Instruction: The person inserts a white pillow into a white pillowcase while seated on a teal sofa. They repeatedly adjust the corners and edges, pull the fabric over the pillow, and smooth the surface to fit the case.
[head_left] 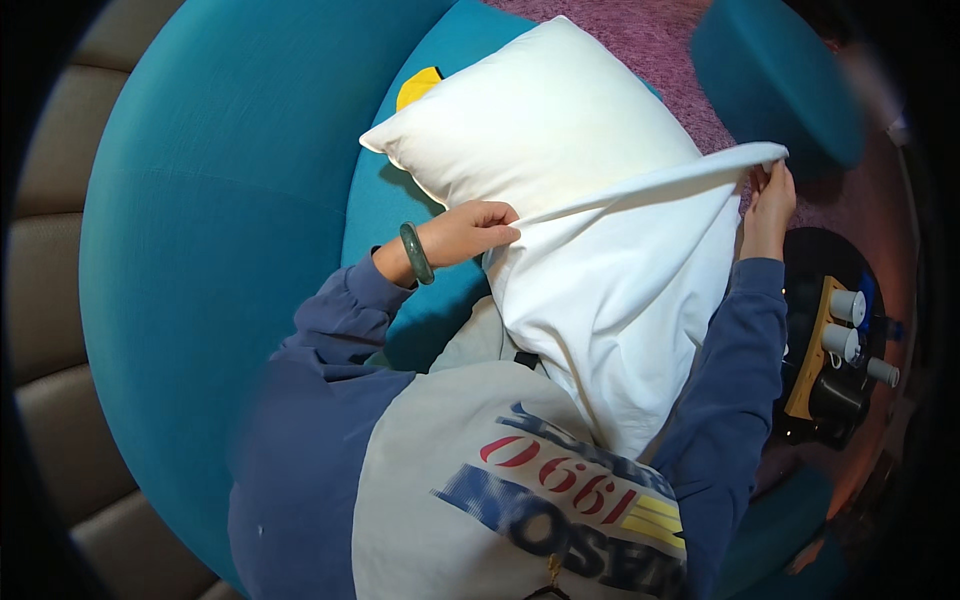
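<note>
A plump white pillow [560, 110] lies ahead of me on the teal sofa seat. Its near end sits inside a white pillowcase [620, 290], whose loose cloth drapes down over my lap. My left hand [470, 231], with a dark green bangle on the wrist, pinches the left edge of the case's opening. At the opposite edge, my right hand [768, 205] grips the rim and holds it raised, the fingers partly hidden by the cloth. Between both hands the rim stretches across the pillow in a slanting line.
The curved teal sofa back [220, 200] rises on my left. A small yellow item [418, 88] lies beyond the pillow's left corner. A teal stool [775, 85] stands at the far right on purple carpet. To the right, a dark round table [835, 260] bears a wooden tray and white cups.
</note>
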